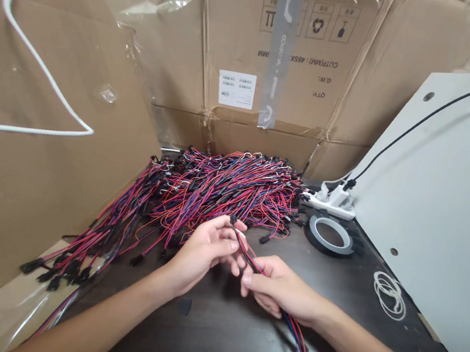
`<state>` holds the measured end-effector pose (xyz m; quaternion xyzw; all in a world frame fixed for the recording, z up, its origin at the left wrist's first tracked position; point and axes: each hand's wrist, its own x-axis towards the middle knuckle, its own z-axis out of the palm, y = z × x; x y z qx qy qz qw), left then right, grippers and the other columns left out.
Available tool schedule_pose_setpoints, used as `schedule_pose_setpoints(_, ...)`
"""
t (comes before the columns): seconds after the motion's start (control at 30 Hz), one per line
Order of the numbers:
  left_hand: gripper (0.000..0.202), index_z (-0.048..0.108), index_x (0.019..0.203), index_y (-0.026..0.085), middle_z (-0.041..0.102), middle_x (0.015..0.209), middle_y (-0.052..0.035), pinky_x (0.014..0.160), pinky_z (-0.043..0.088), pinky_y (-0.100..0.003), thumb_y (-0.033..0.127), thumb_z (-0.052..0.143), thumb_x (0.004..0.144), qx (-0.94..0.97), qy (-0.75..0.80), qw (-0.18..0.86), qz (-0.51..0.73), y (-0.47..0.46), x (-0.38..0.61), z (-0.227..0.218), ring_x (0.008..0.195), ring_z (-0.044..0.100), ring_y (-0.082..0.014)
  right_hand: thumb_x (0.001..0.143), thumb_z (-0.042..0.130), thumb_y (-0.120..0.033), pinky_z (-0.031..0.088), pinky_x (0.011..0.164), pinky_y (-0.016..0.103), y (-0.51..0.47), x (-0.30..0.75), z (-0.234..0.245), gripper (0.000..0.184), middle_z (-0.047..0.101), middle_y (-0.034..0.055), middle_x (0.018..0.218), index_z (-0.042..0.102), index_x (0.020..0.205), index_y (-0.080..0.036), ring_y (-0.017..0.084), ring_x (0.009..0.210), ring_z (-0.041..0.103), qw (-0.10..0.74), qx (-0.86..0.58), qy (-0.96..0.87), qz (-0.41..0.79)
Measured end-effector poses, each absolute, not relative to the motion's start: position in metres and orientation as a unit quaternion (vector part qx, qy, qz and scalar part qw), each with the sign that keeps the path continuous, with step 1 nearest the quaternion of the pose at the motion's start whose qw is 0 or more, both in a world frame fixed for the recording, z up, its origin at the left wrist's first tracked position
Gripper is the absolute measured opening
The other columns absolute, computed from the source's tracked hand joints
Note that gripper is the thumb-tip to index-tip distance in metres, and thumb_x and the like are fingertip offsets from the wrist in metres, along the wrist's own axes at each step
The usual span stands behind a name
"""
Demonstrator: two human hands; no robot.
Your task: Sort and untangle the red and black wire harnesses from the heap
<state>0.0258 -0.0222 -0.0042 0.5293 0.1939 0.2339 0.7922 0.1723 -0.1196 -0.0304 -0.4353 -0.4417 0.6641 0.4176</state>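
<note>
My left hand (205, 249) pinches the upper end of a thin red, blue and black wire harness (249, 255) near its black connector. My right hand (277, 290) is closed around the same harness lower down, and the wires trail out from under it toward the near edge. Both hands sit over the dark table (213, 339), just in front of a big heap of like wire harnesses (224, 189). A second bunch of harnesses (85, 247) stretches to the left with its black connectors lying on cardboard.
Cardboard walls (280, 58) enclose the back and left. A white panel (457, 205) leans at the right with a black cable on it. A roll of black tape (330, 236), a white power strip (333, 200) and a coil of white ties (390, 293) lie at the right.
</note>
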Motion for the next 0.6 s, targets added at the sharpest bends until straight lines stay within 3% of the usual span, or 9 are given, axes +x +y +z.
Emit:
schedule_pose_setpoints(0.13,0.035,0.053,0.107,0.013,0.06,0.084,-0.0056,0.049,0.051,-0.024,0.016,0.065,0.074,0.54,0.15,0.797,0.224,-0.025,0.026,-0.005,0.059,0.061,-0.0141,0.084,0.06,-0.035,0.015,0.029,0.015,-0.124,0.175,-0.032,0.028,0.032,-0.0103,0.033,0.057,0.071,-0.01,0.003,0.025,0.021,0.376,-0.325,-0.369,0.785)
schedule_pose_setpoints(0.3,0.021,0.064,0.091,0.012,0.061,0.085,-0.0065,0.048,0.048,-0.02,0.008,0.064,0.07,0.551,0.117,0.797,0.218,-0.024,0.024,-0.006,0.061,0.06,-0.0128,0.089,0.052,-0.042,0.019,0.031,0.013,-0.126,0.176,-0.039,0.036,0.031,-0.01,0.034,0.06,0.08,-0.008,0.003,0.028,0.018,0.316,-0.19,-0.27,0.89)
schedule_pose_setpoints(0.4,0.02,0.067,0.087,0.013,0.061,0.087,-0.0068,0.049,0.049,-0.02,0.007,0.066,0.067,0.532,0.088,0.815,0.211,-0.023,0.023,-0.003,0.065,0.059,-0.0129,0.089,0.05,-0.047,0.022,0.031,0.012,-0.125,0.179,-0.043,0.041,0.032,-0.0095,0.035,0.06,0.083,-0.009,0.003,0.028,0.018,0.306,-0.122,-0.227,0.916)
schedule_pose_setpoints(0.6,0.01,0.066,0.075,0.011,0.058,0.075,-0.0056,0.045,0.047,-0.021,0.021,0.067,0.075,0.529,0.084,0.82,0.204,-0.026,0.022,0.002,0.06,0.058,-0.0128,0.091,0.048,-0.044,0.025,0.03,0.011,-0.121,0.185,-0.043,0.039,0.033,-0.0089,0.034,0.061,0.078,-0.01,0.003,0.026,0.017,0.341,-0.079,-0.19,0.917)
